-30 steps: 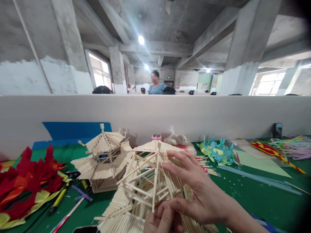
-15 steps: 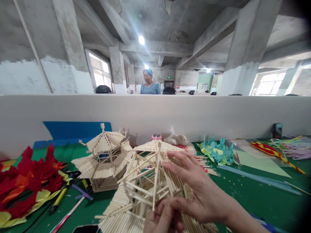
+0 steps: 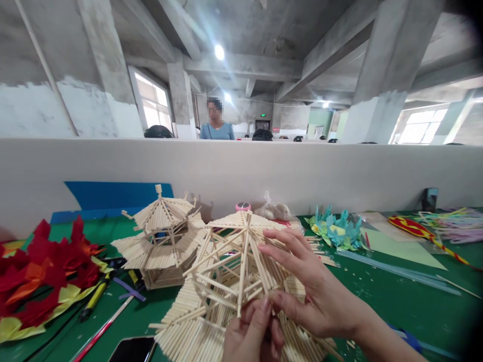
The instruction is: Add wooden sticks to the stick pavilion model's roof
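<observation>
single head-worn view — forward and down, close over the green table (image 3: 396,301)

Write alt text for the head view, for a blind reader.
Two bare hands hold an open-framed stick pavilion on a green table: the right hand spreads over its roof frame, the left hand pinches its lower edge. A second pavilion, red paper flowers and teal paper flowers sit nearby.

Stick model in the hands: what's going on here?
A person has both bare hands on a half-built stick pavilion on a green table. The right hand lies spread on its open frame; the left hand touches it low in front. A second stick pavilion stands behind it, beside red paper flowers.
</observation>
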A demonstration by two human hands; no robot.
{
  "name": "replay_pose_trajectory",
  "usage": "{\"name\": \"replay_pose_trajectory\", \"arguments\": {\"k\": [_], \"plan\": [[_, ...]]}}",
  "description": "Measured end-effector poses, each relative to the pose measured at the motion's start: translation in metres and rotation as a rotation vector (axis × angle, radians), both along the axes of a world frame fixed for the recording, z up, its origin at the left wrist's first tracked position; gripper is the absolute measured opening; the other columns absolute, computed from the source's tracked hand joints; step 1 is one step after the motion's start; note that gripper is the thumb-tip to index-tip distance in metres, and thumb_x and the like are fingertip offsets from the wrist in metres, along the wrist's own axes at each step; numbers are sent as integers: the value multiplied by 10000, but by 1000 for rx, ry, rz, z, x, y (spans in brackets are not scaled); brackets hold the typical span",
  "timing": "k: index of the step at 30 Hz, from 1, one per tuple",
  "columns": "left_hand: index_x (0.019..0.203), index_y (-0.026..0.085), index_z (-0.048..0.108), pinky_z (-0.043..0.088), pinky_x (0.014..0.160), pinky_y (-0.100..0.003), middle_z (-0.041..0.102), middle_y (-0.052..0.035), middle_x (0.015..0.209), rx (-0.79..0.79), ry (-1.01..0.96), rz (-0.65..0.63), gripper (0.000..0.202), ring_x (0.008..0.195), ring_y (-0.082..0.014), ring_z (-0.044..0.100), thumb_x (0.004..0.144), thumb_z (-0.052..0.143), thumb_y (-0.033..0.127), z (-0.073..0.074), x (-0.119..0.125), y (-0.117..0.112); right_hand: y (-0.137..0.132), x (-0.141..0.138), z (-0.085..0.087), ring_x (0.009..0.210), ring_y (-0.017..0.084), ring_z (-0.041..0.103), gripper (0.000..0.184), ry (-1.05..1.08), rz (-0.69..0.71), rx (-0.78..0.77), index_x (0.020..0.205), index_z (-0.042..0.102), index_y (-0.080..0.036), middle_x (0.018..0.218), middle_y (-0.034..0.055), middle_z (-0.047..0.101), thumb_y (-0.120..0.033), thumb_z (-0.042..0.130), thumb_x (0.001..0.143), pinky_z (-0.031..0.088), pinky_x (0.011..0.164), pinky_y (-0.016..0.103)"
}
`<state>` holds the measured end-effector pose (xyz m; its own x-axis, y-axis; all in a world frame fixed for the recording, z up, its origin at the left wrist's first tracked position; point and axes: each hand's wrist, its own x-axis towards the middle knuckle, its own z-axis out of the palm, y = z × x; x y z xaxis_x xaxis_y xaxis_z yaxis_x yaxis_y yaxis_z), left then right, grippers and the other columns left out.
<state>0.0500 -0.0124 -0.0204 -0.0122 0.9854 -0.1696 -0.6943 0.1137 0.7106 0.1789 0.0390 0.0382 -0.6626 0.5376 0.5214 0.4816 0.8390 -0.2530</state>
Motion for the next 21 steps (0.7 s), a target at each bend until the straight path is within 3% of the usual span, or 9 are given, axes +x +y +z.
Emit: {"name": "replay_pose_trajectory", "arguments": {"k": [6,11,21], "plan": [[531,120,683,276,327,-94,534,14,327,4,-35,5,316,289,-22,435,456,813,398,4,1,-1,-2,1,0,1280,221,214,605,25,4,9,1274,358,-215,1374,47,297,-159,501,689,181,1067,422],[546,122,685,285,328,-99,542,13,338,-12,-50,-4,318,291,-24,438,451,817,395,5,1,-2,-2,0,1,1262,237,244,546,50,-1,16,1246,402,-204,1359,64,315,-144,482,709,209,1053,454],[556,121,678,255,293,-106,538,14,333,-71,-49,-19,348,269,-35,438,431,821,412,6,2,-1,-2,0,2,1253,234,230,530,53,2,-28,1217,448,-288,1344,17,289,-122,497,716,219,1047,435]]}}
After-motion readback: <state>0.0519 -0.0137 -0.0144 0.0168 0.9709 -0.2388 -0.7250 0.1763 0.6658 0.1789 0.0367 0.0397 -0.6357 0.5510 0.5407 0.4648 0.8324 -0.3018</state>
